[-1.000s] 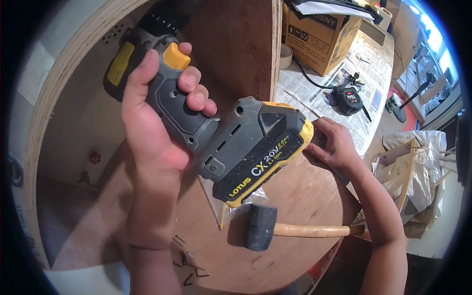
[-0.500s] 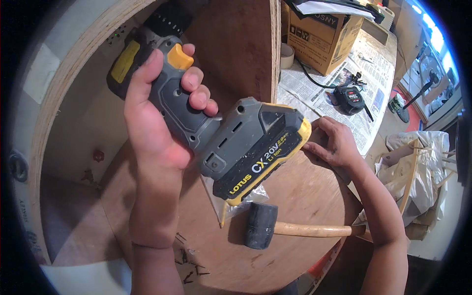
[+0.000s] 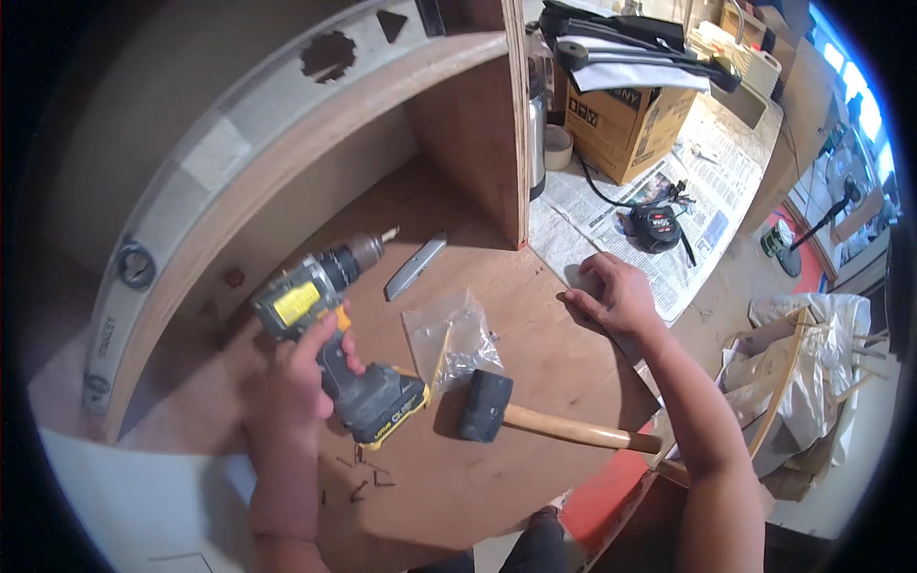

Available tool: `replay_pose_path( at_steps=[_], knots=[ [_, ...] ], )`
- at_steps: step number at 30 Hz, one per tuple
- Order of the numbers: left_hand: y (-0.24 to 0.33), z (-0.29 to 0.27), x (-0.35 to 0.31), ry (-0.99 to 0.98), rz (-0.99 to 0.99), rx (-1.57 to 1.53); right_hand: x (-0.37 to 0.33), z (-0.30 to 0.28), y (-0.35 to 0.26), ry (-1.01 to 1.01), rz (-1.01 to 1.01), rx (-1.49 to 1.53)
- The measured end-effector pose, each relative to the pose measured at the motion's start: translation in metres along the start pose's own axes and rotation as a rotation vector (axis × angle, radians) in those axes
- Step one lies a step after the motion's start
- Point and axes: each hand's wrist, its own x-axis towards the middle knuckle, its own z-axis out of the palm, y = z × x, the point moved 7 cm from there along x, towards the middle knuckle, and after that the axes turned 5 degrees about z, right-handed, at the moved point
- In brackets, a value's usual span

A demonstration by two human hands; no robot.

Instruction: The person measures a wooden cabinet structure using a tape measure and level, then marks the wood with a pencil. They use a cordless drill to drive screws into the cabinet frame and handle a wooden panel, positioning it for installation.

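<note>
My left hand [image 3: 310,368] is wrapped round the handle of a grey and black cordless drill [image 3: 330,306] with a yellow label and trigger. Its bit points away to the upper right, above the plywood board [image 3: 535,325]. At the board's right edge, beside the newspaper, rests my right hand [image 3: 619,294], thumb and bent fingers apart and nothing visible in them. Between the hands lie a clear plastic bag [image 3: 468,349] of small metal pieces, a pencil [image 3: 443,353] and a black rubber mallet [image 3: 487,406] with a wooden handle. A grey utility knife [image 3: 416,267] lies beyond the drill bit.
Loose screws [image 3: 368,477] lie near the drill's battery. A spirit level [image 3: 205,167] rests along the plywood frame at left. An upright panel [image 3: 517,143] stands at the back. Newspaper [image 3: 702,244] at right bears a tape measure [image 3: 655,229] and a cardboard box [image 3: 621,129].
My left hand has lowered the drill from close up toward the board, its bit now in sight. The view has shifted, uncovering the knife and level. My right hand stays at the board's edge.
</note>
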Motion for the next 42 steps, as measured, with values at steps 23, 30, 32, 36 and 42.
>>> replay_pose_path(
  at_steps=[23,30,32,36,42],
  knots=[
    [-0.036,-0.092,-0.100,0.559,0.506,0.061,0.002,0.015,-0.022,-0.011,-0.045,0.013],
    [-0.009,-0.136,-0.089,0.701,0.705,0.280,0.000,0.008,-0.027,0.038,-0.090,-0.001],
    [-0.011,-0.158,-0.087,0.720,0.669,0.316,0.002,0.022,-0.027,0.014,-0.083,0.005],
    [-0.016,-0.180,-0.075,0.799,0.640,0.352,0.002,0.020,-0.030,0.041,-0.134,-0.008],
    [-0.042,-0.189,-0.051,0.860,0.557,0.271,-0.004,0.016,-0.029,-0.050,-0.009,0.104]
  ],
)
